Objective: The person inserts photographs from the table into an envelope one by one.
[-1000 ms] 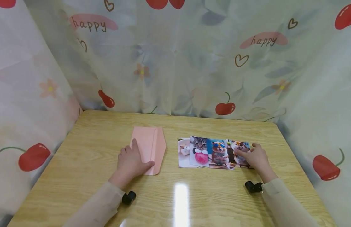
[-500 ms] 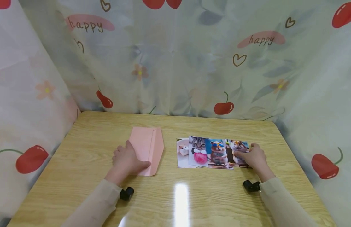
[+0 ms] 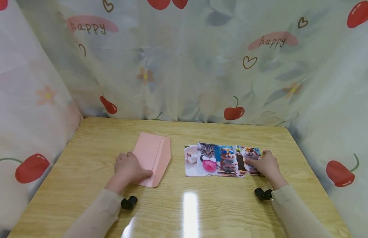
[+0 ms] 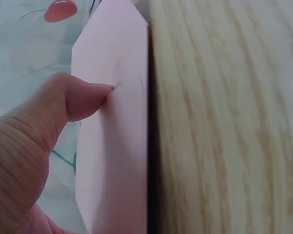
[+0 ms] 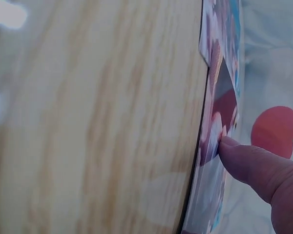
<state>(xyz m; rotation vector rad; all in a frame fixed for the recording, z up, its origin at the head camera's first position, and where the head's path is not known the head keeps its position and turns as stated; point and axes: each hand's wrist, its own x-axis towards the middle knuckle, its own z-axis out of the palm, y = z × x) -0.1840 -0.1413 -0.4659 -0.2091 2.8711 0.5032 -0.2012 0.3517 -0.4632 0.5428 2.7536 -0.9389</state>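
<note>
My left hand (image 3: 127,170) grips a pink envelope (image 3: 152,152) at its left and near side. The thumb lies on its face, as the left wrist view shows, and the other fingers are at or behind the left edge. The envelope is slightly tilted, with its flap on the right. My right hand (image 3: 268,165) holds the rightmost photo card (image 3: 249,155), a hamster picture, thumb on its face and fingers around its right side. In the right wrist view, the thumb tip (image 5: 229,144) meets the card. Those right fingers are mostly hidden.
Overlapping to the left of that card lie a card of a hamster in sunglasses (image 3: 228,160), a cat card (image 3: 207,157) and a white-framed card (image 3: 189,168). They rest on a wooden table (image 3: 160,211). A cherry-patterned curtain (image 3: 184,66) closes off the back and sides.
My left hand has slid left and nearer, its fingers drawing in to the envelope's left edge. The envelope has shifted slightly and tilted. The right hand stays on its card.
</note>
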